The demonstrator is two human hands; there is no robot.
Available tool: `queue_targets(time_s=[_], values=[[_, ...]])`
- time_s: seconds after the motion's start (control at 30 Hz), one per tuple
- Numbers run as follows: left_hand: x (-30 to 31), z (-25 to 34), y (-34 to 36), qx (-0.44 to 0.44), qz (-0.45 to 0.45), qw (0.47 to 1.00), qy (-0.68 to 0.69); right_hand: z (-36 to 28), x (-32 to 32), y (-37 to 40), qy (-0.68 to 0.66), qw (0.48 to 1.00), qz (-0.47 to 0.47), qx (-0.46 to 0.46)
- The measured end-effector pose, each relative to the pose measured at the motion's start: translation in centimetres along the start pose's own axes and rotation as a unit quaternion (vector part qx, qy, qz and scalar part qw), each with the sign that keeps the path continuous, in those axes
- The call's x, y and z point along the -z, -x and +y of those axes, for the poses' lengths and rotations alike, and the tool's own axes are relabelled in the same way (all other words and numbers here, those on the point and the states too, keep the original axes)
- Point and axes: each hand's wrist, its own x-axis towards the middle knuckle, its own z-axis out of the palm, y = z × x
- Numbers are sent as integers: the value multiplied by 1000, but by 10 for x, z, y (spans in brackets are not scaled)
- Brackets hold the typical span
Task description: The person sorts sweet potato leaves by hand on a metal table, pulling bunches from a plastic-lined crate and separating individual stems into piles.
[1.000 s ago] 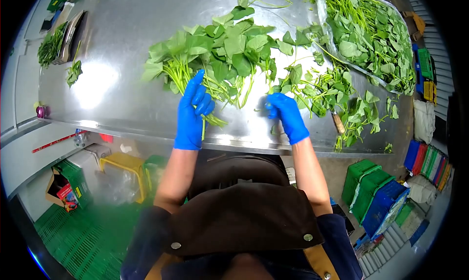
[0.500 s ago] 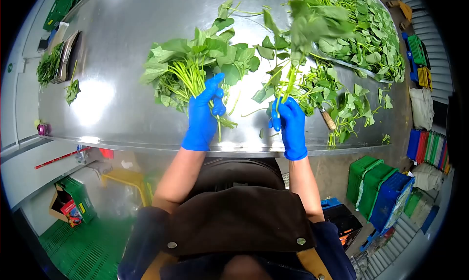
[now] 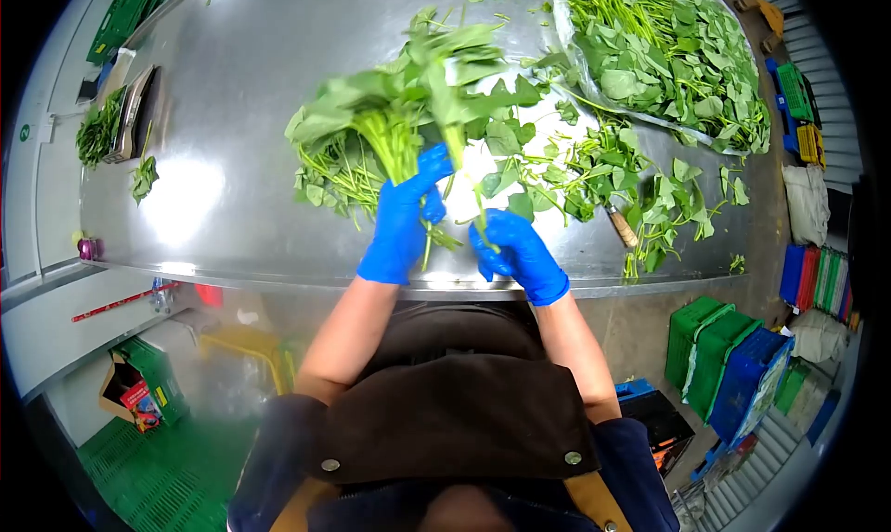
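My left hand, in a blue glove, is closed round the stems of a bunch of leafy greens, its leaves pointing away from me. Just to the right, my right hand, also gloved in blue, pinches the lower stem of a few leafy sprigs. Their blurred tops lean against the bunch. More cut greens lie on the metal table under and left of the bunch. Loose sprigs are scattered to the right, beside a wooden-handled knife whose blade is mostly covered by leaves.
A clear plastic bag full of greens lies at the back right of the steel table. At the left stands a small box with greens beside it. Green crates and a blue crate are stacked on the floor at right.
My right hand has moved left with its sprigs, bringing them up against the bunch. My left hand has shifted slightly right, still gripping the bunch, which has lifted off the greens beneath.
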Motion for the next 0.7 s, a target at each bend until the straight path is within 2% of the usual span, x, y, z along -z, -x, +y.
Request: queue_targets(time_s=[0.03, 0.13, 0.27, 0.3, 0.37, 0.4, 0.43, 0.5, 0.6, 0.63, 0.67, 0.7], values=[[8, -8, -5, 9, -59, 997, 40, 0, -8, -2, 39, 999, 16, -28], [4, -3, -5, 16, -80, 996, 28, 4, -7, -5, 47, 999, 6, -19], [0, 3, 2, -8, -61, 998, 1, -1, 4, -8, 34, 999, -16, -29], [0, 1, 1, -8, -54, 999, 1, -1, 6, -11, 61, 997, -18, -49], [3, -2, -1, -10, -39, 999, 1, 3, 6, -16, 96, 995, -5, -30], [4, -3, -2, -16, -26, 1000, 5, 3, 2, -19, 113, 993, 1, -21], [4, -4, -3, -21, -13, 1000, 10, 1, -4, -21, 187, 981, 42, 19], [3, -8, -5, -48, 24, 999, 8, -6, -18, -23, 329, 932, 120, 97], [2, -13, -7, -102, 89, 991, -4, -4, -20, -28, 558, 774, 185, 235], [4, -12, -8, -112, 107, 988, -3, -3, -23, -30, 545, 775, 223, 229], [7, -10, -10, -122, 125, 985, -1, -1, -17, -31, 420, 842, 256, 220], [13, -6, -11, -133, 103, 985, 38, 2, -6, -32, 287, 892, 283, 207]])
